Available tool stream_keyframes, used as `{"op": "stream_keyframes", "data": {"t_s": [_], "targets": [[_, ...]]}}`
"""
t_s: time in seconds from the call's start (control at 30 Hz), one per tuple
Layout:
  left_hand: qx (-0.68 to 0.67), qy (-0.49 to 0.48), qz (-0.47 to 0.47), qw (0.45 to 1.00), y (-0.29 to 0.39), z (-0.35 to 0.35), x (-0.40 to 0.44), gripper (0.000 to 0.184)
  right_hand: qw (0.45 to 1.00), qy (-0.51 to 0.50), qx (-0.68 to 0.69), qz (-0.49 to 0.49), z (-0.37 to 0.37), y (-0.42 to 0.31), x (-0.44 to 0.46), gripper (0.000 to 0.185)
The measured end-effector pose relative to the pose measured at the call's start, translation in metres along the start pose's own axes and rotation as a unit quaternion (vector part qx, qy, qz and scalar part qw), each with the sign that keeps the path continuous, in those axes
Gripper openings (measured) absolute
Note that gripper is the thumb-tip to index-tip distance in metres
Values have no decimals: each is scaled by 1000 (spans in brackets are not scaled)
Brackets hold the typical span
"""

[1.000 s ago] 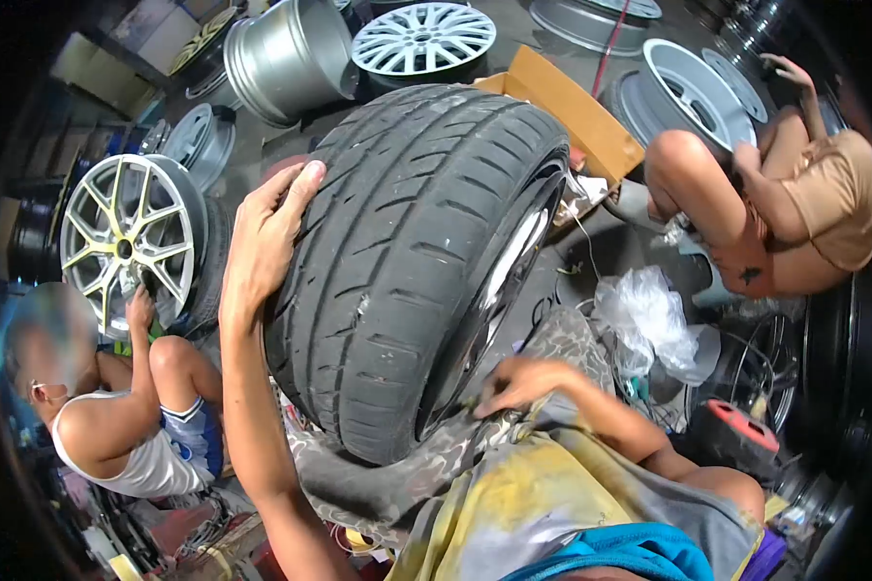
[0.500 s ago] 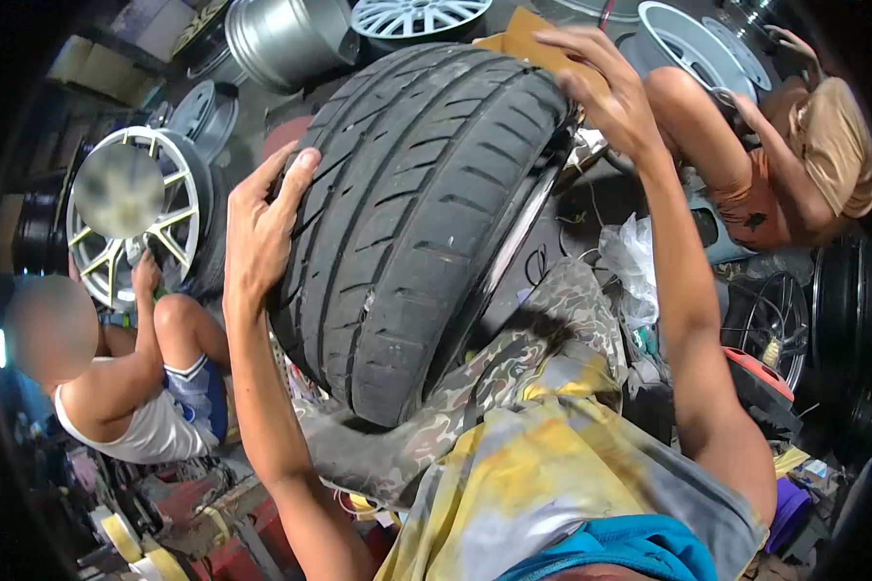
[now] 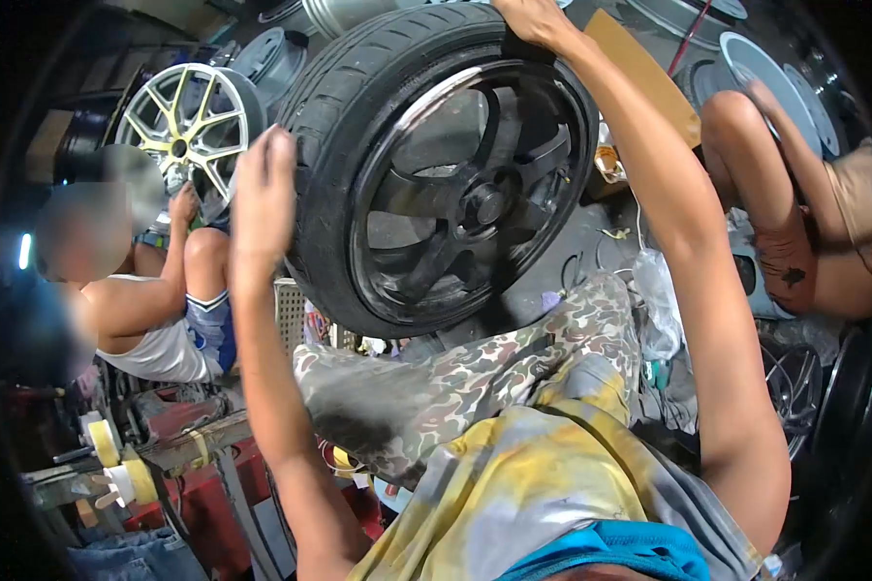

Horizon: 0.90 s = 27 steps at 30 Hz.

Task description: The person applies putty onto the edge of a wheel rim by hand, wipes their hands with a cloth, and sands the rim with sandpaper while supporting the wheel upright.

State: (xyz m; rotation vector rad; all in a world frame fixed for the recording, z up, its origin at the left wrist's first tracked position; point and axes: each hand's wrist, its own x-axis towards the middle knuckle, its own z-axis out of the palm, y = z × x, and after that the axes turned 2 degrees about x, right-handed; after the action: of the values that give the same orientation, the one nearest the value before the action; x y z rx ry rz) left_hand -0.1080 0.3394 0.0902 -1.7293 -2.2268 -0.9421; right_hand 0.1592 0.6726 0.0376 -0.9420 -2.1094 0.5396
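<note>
Tyre [image 3: 327, 223] under right hand [image 3: 533, 19], its grip unclear; left hand [image 3: 265, 198], blurred, fingers extended, just beside the tread [image 3: 349, 73]

No text, brand or number legible: none on black rubber tyre [image 3: 322, 257], dark metal multi-spoke wheel [image 3: 489, 203] or brown cardboard flap [image 3: 644, 82].

Rim [image 3: 484, 205] in tyre [image 3: 322, 232]; cardboard box [image 3: 639, 82] to right.

The left hand [image 3: 264, 208] is blurred; the upper edge of view cuts the right hand [image 3: 538, 21] and one silver rim [image 3: 344, 13].
</note>
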Motion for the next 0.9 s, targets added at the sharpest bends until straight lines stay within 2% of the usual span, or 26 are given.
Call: {"op": "stream_keyframes", "data": {"t_s": [0.07,0.1,0.13,0.17,0.2,0.27,0.3,0.33,0.4,0.43,0.47,0.57,0.7,0.8,0.83,0.9], "targets": [[-17,67,-40,997,16,12,-10,52,998,-11,56,-10,7,-10,9,62],[-56,45,-87,994,3,11,-1,51,998,-33,51,-1,8,-16,12,64],[-110,46,-61,991,-22,16,7,50,997,-56,47,7,10,-21,17,67],[-85,47,-73,993,-41,14,14,50,999,-30,15,10,19,-22,24,70],[-59,47,-86,993,-61,12,22,50,998,-61,1,11,25,-21,33,70],[-114,77,-107,985,-104,24,37,50,995,-88,40,-2,28,-16,40,66],[-118,104,-89,984,-126,32,47,50,996,-70,48,-15,31,-13,41,58],[-110,60,-144,982,-149,30,56,52,996,-69,50,-20,29,-13,38,58],[-199,33,-170,965,-148,45,73,54,989,-60,106,-82,33,0,37,51],[-205,9,-209,956,-143,47,79,57,989,-50,90,-102,36,6,37,48],[-207,8,-208,956,-138,51,86,57,990,-50,88,-101,36,14,37,48],[-226,-41,-195,954,-126,62,103,61,998,-62,0,25,24,22,31,49],[-221,-68,-202,952,-103,65,109,62,999,-39,15,26,8,32,10,51],[-222,-75,-197,952,-91,59,102,58,995,-33,-4,92,-9,33,-5,45],[-232,-72,-168,955,-92,57,99,52,998,29,-35,41,-7,32,-13,45],[-208,-52,-144,966,-84,50,84,51,999,42,-10,25,-13,26,-31,43]]}}
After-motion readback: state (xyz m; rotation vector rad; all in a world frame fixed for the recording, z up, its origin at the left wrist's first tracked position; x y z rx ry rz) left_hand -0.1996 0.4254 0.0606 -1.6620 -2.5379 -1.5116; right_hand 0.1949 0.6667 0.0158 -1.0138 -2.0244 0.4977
